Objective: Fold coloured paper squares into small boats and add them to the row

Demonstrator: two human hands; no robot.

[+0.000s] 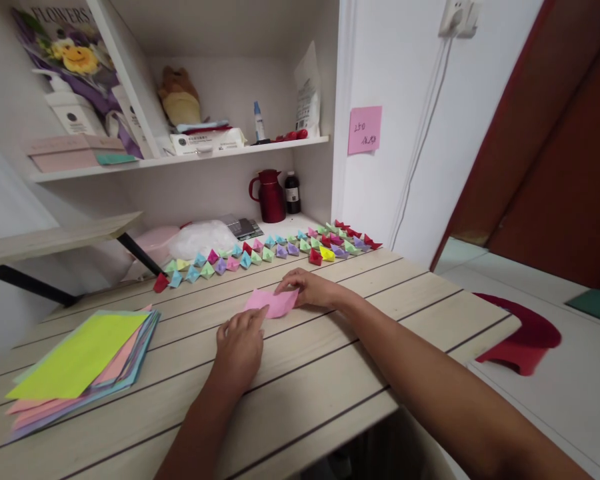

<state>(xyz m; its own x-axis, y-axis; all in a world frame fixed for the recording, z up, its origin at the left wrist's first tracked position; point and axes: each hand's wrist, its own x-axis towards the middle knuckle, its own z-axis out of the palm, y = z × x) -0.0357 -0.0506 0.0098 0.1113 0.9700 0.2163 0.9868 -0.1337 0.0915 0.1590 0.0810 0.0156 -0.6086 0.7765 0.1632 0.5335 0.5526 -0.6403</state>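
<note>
A pink sheet of paper lies low over the middle of the table, its surface slightly bent. At its right end, my right hand pinches the edge between thumb and fingers. My left hand is at the near left edge of the sheet, with one digit touching the paper and the other fingers bent; their undersides are hidden. Beyond the sheet stand rows of small folded paper boats in several colours. A yellow boat sits at the near side of the right group.
A stack of coloured paper with a yellow-green sheet on top lies at the left. A dark red jug and a dark bottle stand under the shelf. A red stool is beyond the table's right end.
</note>
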